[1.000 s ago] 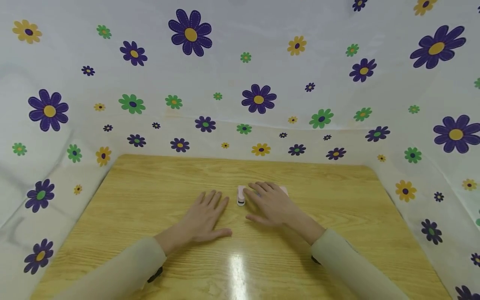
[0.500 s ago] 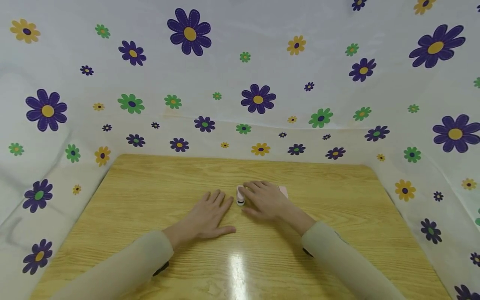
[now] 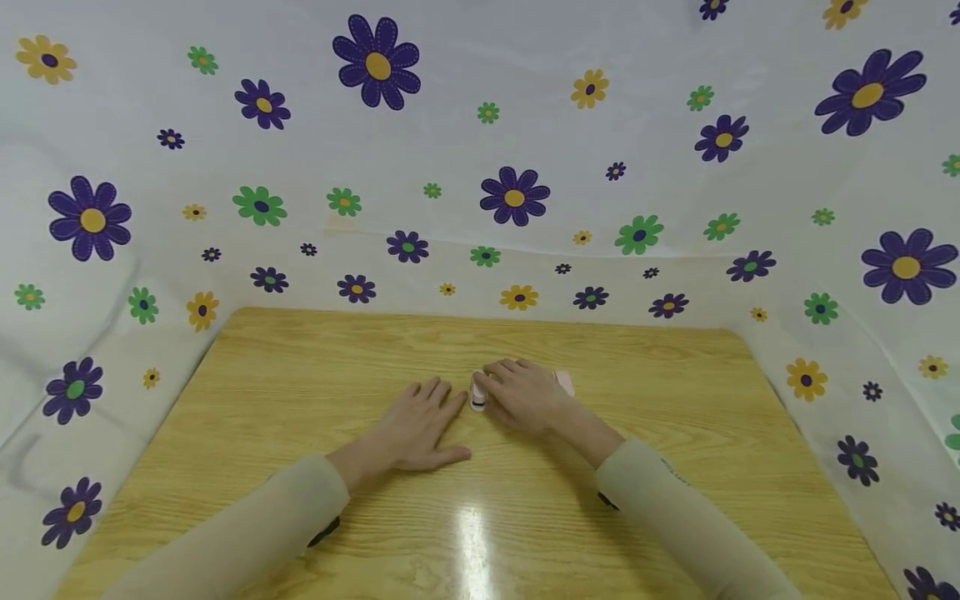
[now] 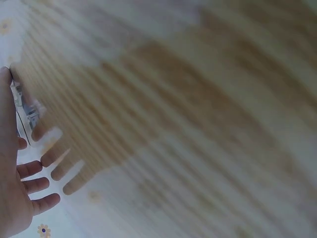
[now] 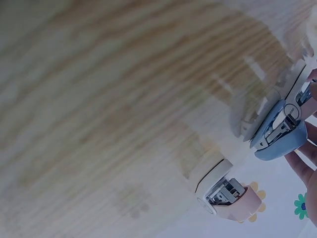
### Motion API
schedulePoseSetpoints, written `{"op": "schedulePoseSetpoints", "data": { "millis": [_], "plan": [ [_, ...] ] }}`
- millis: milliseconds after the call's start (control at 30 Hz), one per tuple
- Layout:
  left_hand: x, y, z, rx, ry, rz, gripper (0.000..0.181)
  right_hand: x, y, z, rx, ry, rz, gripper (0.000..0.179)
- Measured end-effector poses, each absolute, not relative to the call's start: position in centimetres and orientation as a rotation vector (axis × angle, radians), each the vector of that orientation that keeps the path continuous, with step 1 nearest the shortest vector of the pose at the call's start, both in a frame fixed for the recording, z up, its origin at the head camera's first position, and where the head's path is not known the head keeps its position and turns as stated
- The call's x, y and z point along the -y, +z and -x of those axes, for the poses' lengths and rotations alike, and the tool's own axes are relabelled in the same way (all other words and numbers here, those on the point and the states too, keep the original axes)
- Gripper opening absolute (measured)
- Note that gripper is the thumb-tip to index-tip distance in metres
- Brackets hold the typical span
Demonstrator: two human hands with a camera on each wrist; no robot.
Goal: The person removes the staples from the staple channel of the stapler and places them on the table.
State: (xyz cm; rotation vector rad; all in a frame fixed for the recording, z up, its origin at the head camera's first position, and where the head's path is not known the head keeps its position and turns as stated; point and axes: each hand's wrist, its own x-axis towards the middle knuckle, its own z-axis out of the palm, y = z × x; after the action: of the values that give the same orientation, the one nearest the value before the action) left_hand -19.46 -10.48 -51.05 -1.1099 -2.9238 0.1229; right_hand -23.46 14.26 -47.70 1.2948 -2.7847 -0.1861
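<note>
My left hand point(image 3: 420, 429) hovers or rests low over the wooden table, fingers spread and straight. Its index fingertip is right beside a pale stapler point(image 3: 477, 393). My right hand point(image 3: 528, 396) lies over the staplers, its index fingertip at the pale stapler's top and its thumb tucked close beside it. In the right wrist view a blue stapler point(image 5: 282, 139) shows by the right fingers point(image 5: 299, 166), which look fairly straight; the hand covers it from the head view. A pink stapler point(image 5: 230, 196) stands apart, its end point(image 3: 565, 383) peeking out beyond the right hand.
The glossy wooden table point(image 3: 315, 358) reflects hands and staplers. Around its back and sides hangs a white sheet point(image 3: 450, 125) printed with purple, green and yellow flowers.
My right hand has moved slightly left, its thumb drawing in beside the pale stapler. The left hand has shifted a little right toward it. The staplers have stayed about where they were.
</note>
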Motion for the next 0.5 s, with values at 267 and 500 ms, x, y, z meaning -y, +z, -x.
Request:
{"op": "schedulePoseSetpoints", "data": {
  "millis": [267, 500],
  "plan": [
    [11.5, -51.7, 19.5, 2.873, 0.069, 1.118, 0.090, -13.8, -47.3, 22.9, 2.724, -0.254, -1.314, 0.040],
    [12.6, -51.6, 18.8, 2.838, -0.035, 1.133, 0.080, -12.8, -47.4, 22.0, 2.640, -0.302, -1.308, 0.034]
  ]
}}
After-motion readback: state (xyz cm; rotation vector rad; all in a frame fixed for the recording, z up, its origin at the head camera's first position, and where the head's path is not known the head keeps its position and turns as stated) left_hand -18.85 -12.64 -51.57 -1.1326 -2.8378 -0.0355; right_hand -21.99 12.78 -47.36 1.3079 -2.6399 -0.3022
